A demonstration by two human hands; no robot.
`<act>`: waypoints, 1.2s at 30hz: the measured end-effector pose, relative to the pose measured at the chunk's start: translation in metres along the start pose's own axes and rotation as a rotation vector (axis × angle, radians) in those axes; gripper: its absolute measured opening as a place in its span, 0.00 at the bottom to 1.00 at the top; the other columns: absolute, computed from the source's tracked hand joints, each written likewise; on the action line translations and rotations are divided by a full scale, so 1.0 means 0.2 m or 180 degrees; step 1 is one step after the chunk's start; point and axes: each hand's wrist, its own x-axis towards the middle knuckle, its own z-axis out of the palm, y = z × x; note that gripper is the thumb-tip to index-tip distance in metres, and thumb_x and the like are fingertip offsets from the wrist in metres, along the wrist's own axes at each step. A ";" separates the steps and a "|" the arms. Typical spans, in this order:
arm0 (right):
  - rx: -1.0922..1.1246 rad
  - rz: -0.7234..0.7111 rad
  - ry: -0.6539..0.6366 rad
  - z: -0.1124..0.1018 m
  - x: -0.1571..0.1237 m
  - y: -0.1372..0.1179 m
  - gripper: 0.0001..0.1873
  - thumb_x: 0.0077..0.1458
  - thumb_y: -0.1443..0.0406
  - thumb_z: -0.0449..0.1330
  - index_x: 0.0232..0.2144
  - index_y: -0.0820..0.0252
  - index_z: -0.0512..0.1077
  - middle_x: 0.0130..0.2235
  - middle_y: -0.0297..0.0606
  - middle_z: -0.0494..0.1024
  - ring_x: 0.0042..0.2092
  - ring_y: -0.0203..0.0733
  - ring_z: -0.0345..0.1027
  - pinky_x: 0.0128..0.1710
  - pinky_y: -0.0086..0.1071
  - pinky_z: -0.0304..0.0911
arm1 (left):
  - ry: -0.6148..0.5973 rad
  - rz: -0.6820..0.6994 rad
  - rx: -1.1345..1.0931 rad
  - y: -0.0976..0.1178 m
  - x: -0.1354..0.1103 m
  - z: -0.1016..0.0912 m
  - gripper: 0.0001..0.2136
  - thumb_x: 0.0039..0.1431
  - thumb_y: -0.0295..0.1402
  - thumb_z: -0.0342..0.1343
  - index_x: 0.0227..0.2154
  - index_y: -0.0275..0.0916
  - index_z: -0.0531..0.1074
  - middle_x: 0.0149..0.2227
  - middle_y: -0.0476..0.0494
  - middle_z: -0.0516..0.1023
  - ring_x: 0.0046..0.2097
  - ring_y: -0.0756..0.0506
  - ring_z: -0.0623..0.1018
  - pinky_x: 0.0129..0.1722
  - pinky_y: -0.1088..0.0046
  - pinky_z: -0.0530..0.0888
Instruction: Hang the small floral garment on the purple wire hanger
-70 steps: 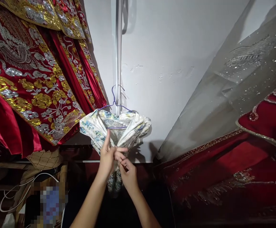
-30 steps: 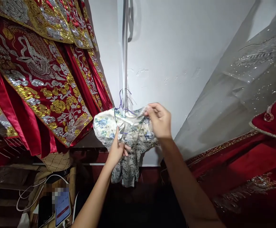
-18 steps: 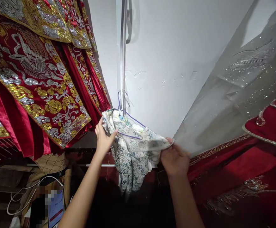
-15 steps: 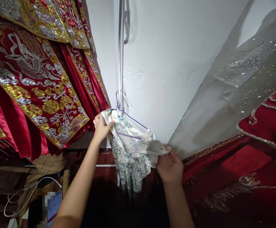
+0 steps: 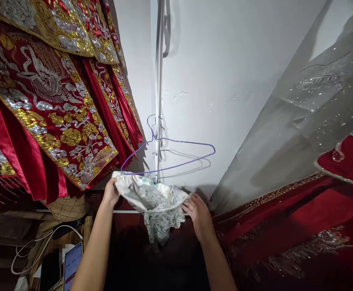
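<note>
Head camera: both hands are working just under a bare purple wire coat hanger (image 5: 182, 141), which is hanging by its hook beside a grey metal pole (image 5: 157, 81) at the centre of the frame.

The left hand (image 5: 111, 193) is pinching the left end of a crumpled white satin garment with a blue-green floral print (image 5: 152, 198). The right hand (image 5: 198, 212) is closing its fingers on the right end. The cloth is stretching between the two hands, with a loose tail drooping below the middle, and it is lying under the hanger's lower bar, close to it but not hung on it.

By the look of it, the step in hand is gathering the garment clear of the hanger. Any further move calls for both pinches holding firm, since satin slips and the drooping tail is pulling downward.

Counted:
- one hanger
- one pole
- one floral garment
- two hands
- one lit phone (image 5: 72, 264) at the lower left

Red robes with gold and silver embroidery (image 5: 43, 101) are filling the upper left. A grey sequinned gauze (image 5: 309, 105) is draping down the right.
</note>
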 end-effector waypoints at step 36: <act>-0.4250 -0.2088 -0.1449 0.49 0.45 -0.37 0.24 0.50 0.72 0.54 0.47 0.55 0.77 0.39 0.38 0.81 0.40 0.46 0.72 0.40 0.31 0.62 | -0.2091 0.1863 0.5087 0.27 -0.36 -0.24 0.16 0.66 0.42 0.43 0.33 0.40 0.73 0.31 0.45 0.79 0.35 0.43 0.76 0.37 0.73 0.67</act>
